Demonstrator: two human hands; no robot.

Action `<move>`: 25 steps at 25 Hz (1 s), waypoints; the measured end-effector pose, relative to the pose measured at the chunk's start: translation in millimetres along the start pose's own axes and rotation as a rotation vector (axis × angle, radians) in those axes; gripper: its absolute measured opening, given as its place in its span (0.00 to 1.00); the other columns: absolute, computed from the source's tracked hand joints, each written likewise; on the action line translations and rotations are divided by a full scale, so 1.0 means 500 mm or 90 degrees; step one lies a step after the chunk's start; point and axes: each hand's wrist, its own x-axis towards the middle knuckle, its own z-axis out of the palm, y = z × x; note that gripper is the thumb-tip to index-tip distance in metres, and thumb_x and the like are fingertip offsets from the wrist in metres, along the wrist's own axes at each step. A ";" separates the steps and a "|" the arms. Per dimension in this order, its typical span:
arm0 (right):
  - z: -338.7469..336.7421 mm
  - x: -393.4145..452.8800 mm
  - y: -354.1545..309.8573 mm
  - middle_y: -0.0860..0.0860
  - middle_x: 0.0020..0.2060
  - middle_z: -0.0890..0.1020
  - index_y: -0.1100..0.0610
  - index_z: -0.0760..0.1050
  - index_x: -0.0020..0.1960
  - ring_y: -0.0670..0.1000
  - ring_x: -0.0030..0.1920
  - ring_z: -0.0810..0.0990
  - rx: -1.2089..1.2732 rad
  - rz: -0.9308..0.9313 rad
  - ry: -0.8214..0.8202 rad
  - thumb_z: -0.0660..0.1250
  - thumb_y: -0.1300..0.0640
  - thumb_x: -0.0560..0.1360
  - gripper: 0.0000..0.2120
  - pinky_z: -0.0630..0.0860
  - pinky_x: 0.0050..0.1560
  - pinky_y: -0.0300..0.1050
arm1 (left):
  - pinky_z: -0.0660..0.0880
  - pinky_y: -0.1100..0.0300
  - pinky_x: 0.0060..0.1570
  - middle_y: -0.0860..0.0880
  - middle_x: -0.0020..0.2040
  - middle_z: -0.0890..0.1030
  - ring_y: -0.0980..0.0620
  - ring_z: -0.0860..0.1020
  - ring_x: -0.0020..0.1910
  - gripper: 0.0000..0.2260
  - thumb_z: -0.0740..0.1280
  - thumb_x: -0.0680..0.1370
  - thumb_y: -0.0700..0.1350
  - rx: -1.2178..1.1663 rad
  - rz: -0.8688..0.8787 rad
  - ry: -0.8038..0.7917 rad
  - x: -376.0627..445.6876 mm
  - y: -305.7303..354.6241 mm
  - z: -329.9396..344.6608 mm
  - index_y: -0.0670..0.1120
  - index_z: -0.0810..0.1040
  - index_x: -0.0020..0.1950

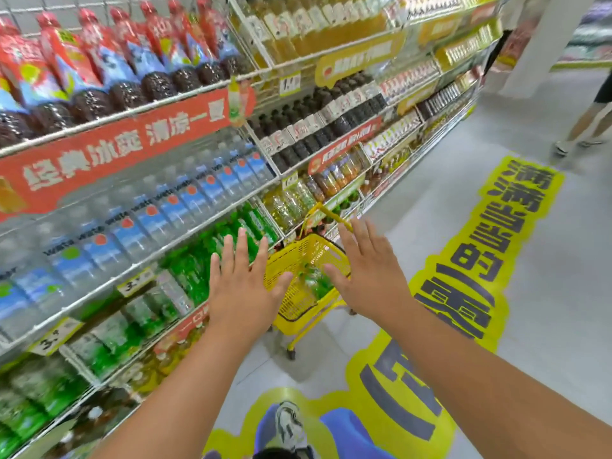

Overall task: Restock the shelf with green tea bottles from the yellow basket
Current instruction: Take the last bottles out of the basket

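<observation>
On my left the shelf (139, 270) runs away down the aisle: red-labelled dark drinks on top, clear water bottles below, then a row of green bottles (212, 260) lower down, with more green and clear ones beneath. Past that, straight ahead on the floor (546, 293), I see the yellow basket (298, 293) standing on its wheeled frame close beside the shelf, handle raised. Inside it lie green tea bottles (314, 279), blurred, so I cannot count them. My left hand (241, 286) hovers over the basket's near-left rim, fingers straight and spread wide, holding nothing. My right hand (367, 279) hangs over the right rim, likewise spread wide and empty. Both forearms reach forward from the bottom corners.
</observation>
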 end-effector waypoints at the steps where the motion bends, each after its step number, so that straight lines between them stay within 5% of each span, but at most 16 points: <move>1: 0.014 0.029 0.019 0.57 0.82 0.58 0.54 0.56 0.83 0.61 0.81 0.55 -0.001 0.002 -0.004 0.49 0.32 0.78 0.40 0.59 0.77 0.64 | 0.45 0.41 0.79 0.44 0.84 0.41 0.42 0.42 0.82 0.39 0.36 0.76 0.72 0.000 -0.002 0.001 0.035 0.003 0.018 0.55 0.48 0.84; 6: 0.089 0.193 0.090 0.57 0.82 0.56 0.55 0.56 0.83 0.62 0.81 0.54 -0.010 0.001 -0.044 0.49 0.33 0.78 0.40 0.59 0.77 0.64 | 0.48 0.39 0.79 0.42 0.84 0.47 0.40 0.46 0.82 0.39 0.41 0.77 0.71 -0.035 -0.012 0.012 0.251 0.037 0.112 0.52 0.56 0.83; 16: 0.142 0.495 0.233 0.57 0.81 0.59 0.55 0.58 0.82 0.61 0.81 0.56 -0.008 -0.016 -0.068 0.50 0.35 0.79 0.38 0.59 0.78 0.63 | 0.45 0.40 0.79 0.43 0.83 0.41 0.41 0.40 0.82 0.35 0.42 0.80 0.70 -0.046 0.006 -0.003 0.573 0.124 0.177 0.54 0.48 0.84; 21: 0.215 0.647 0.311 0.58 0.81 0.58 0.57 0.57 0.83 0.62 0.81 0.56 -0.009 -0.089 -0.085 0.47 0.35 0.80 0.38 0.60 0.78 0.62 | 0.49 0.40 0.79 0.43 0.84 0.49 0.41 0.47 0.82 0.35 0.51 0.80 0.69 -0.040 -0.077 0.032 0.650 0.155 0.251 0.53 0.55 0.83; 25: 0.276 0.770 0.383 0.55 0.83 0.50 0.54 0.51 0.84 0.58 0.83 0.49 0.013 -0.184 -0.113 0.44 0.35 0.80 0.38 0.52 0.81 0.59 | 0.51 0.39 0.79 0.45 0.84 0.46 0.42 0.45 0.82 0.34 0.50 0.81 0.68 -0.021 -0.169 0.049 0.711 0.196 0.294 0.55 0.48 0.84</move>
